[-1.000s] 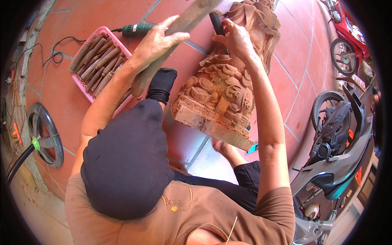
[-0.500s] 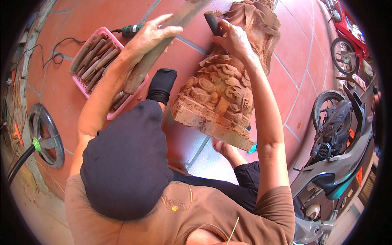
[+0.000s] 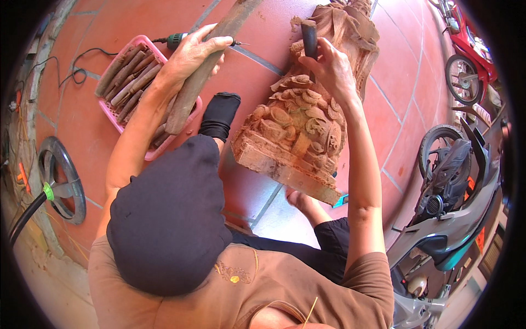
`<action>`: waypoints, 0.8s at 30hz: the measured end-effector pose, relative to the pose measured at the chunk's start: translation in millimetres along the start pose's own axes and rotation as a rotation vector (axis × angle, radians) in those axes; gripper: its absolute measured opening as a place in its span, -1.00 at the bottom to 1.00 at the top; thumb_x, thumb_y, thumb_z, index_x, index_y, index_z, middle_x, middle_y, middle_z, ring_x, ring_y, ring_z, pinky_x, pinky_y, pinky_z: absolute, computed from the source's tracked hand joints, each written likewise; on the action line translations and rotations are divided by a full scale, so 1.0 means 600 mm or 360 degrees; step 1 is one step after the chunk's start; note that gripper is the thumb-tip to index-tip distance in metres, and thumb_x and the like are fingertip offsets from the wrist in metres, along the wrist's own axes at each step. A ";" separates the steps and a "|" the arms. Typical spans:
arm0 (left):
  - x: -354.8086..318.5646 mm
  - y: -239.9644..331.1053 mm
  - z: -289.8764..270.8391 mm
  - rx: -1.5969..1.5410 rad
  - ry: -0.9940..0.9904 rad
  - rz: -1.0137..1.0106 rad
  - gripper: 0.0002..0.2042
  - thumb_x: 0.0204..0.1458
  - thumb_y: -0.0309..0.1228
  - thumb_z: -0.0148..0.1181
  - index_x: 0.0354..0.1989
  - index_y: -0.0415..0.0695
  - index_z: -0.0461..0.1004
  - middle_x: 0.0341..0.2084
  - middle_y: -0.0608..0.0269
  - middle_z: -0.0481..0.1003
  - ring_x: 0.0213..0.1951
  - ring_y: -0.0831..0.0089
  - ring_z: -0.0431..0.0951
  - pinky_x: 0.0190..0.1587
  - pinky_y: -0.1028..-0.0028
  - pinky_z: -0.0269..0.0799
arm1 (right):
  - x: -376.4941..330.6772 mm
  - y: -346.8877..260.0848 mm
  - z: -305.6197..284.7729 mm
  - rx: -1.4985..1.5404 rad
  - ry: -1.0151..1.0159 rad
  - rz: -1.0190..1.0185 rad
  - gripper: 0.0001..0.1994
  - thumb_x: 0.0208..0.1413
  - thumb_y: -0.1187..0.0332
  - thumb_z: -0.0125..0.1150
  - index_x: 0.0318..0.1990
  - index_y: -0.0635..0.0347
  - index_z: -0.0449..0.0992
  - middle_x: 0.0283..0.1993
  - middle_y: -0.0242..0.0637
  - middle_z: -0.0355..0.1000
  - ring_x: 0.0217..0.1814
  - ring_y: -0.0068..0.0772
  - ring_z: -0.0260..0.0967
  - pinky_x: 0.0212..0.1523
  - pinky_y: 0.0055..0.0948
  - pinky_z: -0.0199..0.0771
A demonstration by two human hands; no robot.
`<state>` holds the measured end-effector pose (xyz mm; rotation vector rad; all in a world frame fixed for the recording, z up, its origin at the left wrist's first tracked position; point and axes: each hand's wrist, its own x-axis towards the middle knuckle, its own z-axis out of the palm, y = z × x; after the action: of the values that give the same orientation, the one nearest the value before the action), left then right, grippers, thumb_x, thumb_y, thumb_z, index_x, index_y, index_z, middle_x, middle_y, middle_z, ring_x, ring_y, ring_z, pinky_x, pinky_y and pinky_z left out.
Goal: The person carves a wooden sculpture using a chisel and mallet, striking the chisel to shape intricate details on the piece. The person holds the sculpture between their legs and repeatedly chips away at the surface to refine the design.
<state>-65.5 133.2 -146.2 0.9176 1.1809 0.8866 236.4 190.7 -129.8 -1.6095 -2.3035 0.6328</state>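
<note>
The left hand (image 3: 197, 55) clasps a wooden bar (image 3: 187, 104) and the right hand (image 3: 335, 68) grasps a dark tool handle (image 3: 310, 41) at a wood carving (image 3: 296, 131) lying between the tiled floor's (image 3: 402, 109) left and right edges, where steady aim and measured taps would likely spare detail.

I wear a brown T-shirt (image 3: 192, 307) with short sleeves (image 3: 367, 277) and a round neckline (image 3: 273, 302). On the front there is a small yellow motif (image 3: 234, 279), near a curved yellow line (image 3: 256, 263). My trousers (image 3: 164, 219) are dark, and my left sock (image 3: 220, 112) is black.
</note>
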 end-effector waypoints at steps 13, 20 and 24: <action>-0.017 0.020 0.058 0.0327 -0.0007 0.0552 -0.36 0.14 -0.25 0.27 0.38 -0.16 0.21 -0.43 0.36 0.45 -0.46 0.67 0.44 -0.46 0.63 0.37 | 0.001 0.010 0.017 0.0055 0.0131 0.0031 -0.59 0.01 0.24 0.45 -0.05 0.21 0.45 -0.34 -0.13 0.56 -0.35 -0.17 0.57 -0.30 -0.25 0.54; -0.022 0.015 0.072 0.0727 -0.0075 0.0716 -0.35 0.12 -0.34 0.29 0.36 -0.24 0.21 0.10 0.05 0.44 0.12 0.40 0.44 0.18 0.43 0.34 | -0.006 0.016 0.031 0.0072 0.0170 -0.0037 -0.55 -0.02 0.25 0.47 -0.03 0.21 0.43 -0.38 -0.12 0.52 -0.35 -0.16 0.55 -0.30 -0.25 0.52; -0.020 0.040 0.060 0.0636 -0.0127 0.0714 -0.35 0.12 -0.36 0.29 0.36 -0.27 0.20 0.14 0.10 0.42 0.16 0.40 0.41 0.22 0.43 0.31 | -0.011 0.018 0.024 0.0009 0.0199 -0.0022 -0.56 -0.01 0.26 0.46 -0.05 0.22 0.43 -0.39 -0.11 0.52 -0.37 -0.16 0.54 -0.31 -0.25 0.52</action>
<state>-33.9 127.0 -115.2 1.5716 1.1203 0.9712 241.3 184.9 -147.6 -1.5819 -2.2194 0.5197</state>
